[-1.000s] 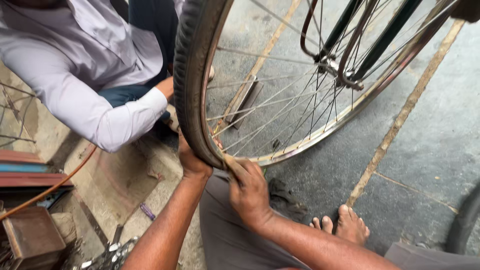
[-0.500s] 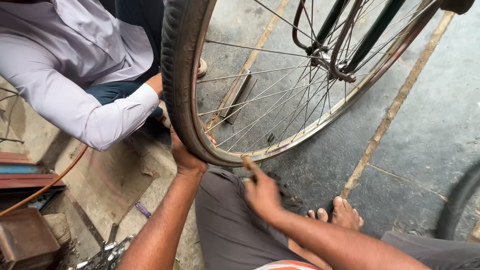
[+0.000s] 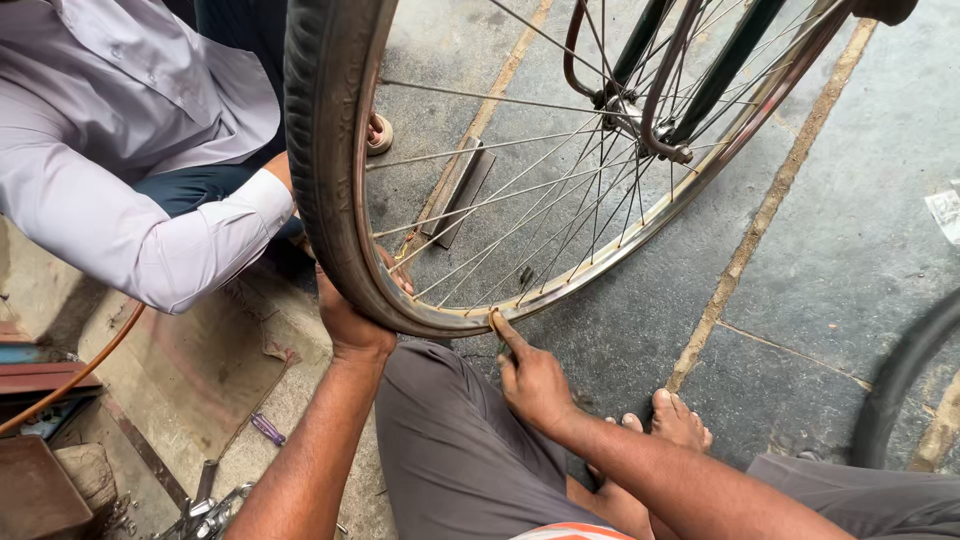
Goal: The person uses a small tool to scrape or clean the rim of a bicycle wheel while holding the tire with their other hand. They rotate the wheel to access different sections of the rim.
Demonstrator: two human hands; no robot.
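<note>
A bicycle wheel fills the upper middle of the head view, standing upright over a paved stone floor with pale joints between the slabs. Its black tyre runs down the left side and curves under at the bottom, where it meets the shiny metal rim; thin spokes fan out from the hub near the dark frame tubes at the top.

At the left a second person in a pale long-sleeved shirt and dark trousers crouches close to the tyre, the cuffed forearm lying just beside it.

The wearer's grey-trousered knee rises in the lower middle, and a bare foot rests on the floor to the right of it.

The left hand is closed around the tyre at its lower left curve, fingers wrapped behind the rubber and the palm against its outer face. The right hand sits just under the lowest part of the wheel, most fingers curled in, with the thumb stretched up and its tip pressed against the edge where tyre and rim meet.

A flat metal bar lies on the floor behind the spokes. At the lower left, on worn ground, lie a small purple-handled tool, a thin orange hose and some metal tools at the bottom edge.
</note>
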